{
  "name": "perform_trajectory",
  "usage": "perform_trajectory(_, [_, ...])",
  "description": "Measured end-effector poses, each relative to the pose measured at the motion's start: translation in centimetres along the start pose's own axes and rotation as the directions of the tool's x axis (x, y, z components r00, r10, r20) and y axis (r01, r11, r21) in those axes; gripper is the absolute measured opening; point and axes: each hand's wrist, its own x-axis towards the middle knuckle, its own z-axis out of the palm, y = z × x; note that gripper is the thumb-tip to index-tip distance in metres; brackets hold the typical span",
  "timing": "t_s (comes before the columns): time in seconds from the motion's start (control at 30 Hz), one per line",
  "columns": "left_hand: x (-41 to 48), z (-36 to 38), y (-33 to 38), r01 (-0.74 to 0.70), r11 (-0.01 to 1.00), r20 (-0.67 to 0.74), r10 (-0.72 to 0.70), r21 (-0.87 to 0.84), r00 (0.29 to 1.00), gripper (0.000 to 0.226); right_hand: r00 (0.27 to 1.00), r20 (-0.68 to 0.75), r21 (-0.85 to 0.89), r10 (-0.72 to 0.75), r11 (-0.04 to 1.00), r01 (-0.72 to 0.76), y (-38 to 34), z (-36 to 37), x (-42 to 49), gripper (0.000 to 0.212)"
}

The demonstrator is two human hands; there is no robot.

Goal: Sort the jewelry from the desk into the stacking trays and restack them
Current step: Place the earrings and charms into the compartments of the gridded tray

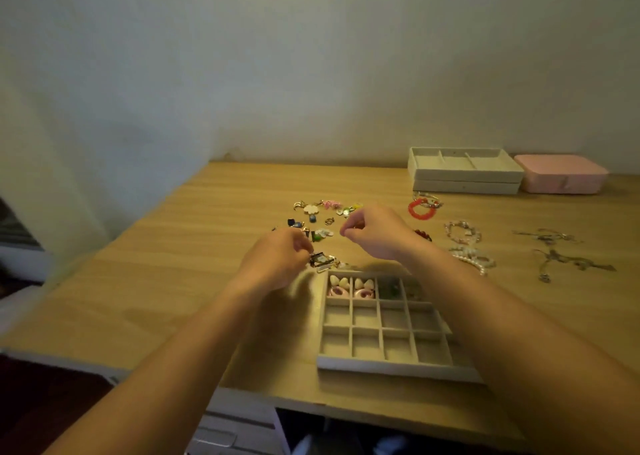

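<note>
What the curled fingers of the right hand (377, 232) pinch is too small to tell. The left hand (277, 260) is blurred at the fingertips and covers some of the earrings (318, 212). The tray (381, 366) loses its far right corner behind the right hand's arm. The necklaces (561, 253) on the right are perhaps tangled, and too smeared to count.

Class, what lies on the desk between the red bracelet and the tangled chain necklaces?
In the head view, a pale beaded bracelet lies between the red bracelet and the chain necklaces, on the wooden desk.
</note>
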Motion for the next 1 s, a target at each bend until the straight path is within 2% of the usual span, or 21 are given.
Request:
perform_trajectory(0.07, [0.8, -0.1, -1.2, 0.053, 0.999, -0.011, -0.053, 0.006, 0.999, 0.015, 0.998, -0.012, -0.014, 0.059, 0.998, -0.059, -0.1, 0.7, 1.1, 0.025])
perform_trajectory(0.17, [2.2, 0.0, -2.2, 0.091, 0.996, -0.05, -0.092, -0.017, 0.995, 0.015, 0.981, -0.104, -0.014, 0.161, 0.987, -0.163, 0.3, 0.7, 2.6, 0.036])
perform_trajectory(0.43, [7.3, 0.9, -0.1, 0.023, 0.974, -0.123, -0.052, -0.227, 0.991, 0.029, 0.929, -0.217, 0.015, 0.299, 0.953, -0.303, 5.7, -3.2, 7.2, 0.041])
perform_trajectory(0.53, [9.1, 1.3, 0.9, 0.017, 0.958, -0.139, -0.059, -0.285, 0.989, 0.036, 0.934, -0.209, -0.002, 0.29, 0.955, -0.297, 7.0, -3.6, 8.4, 0.038])
perform_trajectory(0.67, [10.8, 2.0, 1.4, 0.025, 0.941, -0.13, -0.073, -0.337, 0.989, 0.039, 0.966, -0.063, -0.072, 0.25, 0.964, -0.254, 7.8, -3.5, 9.5, 0.036])
perform_trajectory(0.8, [11.5, 2.8, 1.5, 0.012, 0.941, -0.128, -0.059, -0.338, 0.99, 0.035, 0.983, 0.02, -0.171, 0.181, 0.97, -0.175, 7.8, -3.0, 10.8, 0.033])
perform_trajectory(0.9, [11.5, 3.1, 1.3, 0.009, 0.938, -0.133, -0.058, -0.346, 0.989, 0.034, 0.989, 0.037, -0.269, 0.146, 0.954, -0.131, 7.9, -2.5, 11.4, 0.027])
perform_trajectory(1.0, [11.4, 3.2, 1.1, 0.0, 0.942, -0.138, -0.049, -0.335, 0.989, 0.034, 0.993, 0.059, -0.274, 0.103, 0.958, -0.083, 7.8, -2.4, 11.2, 0.018])
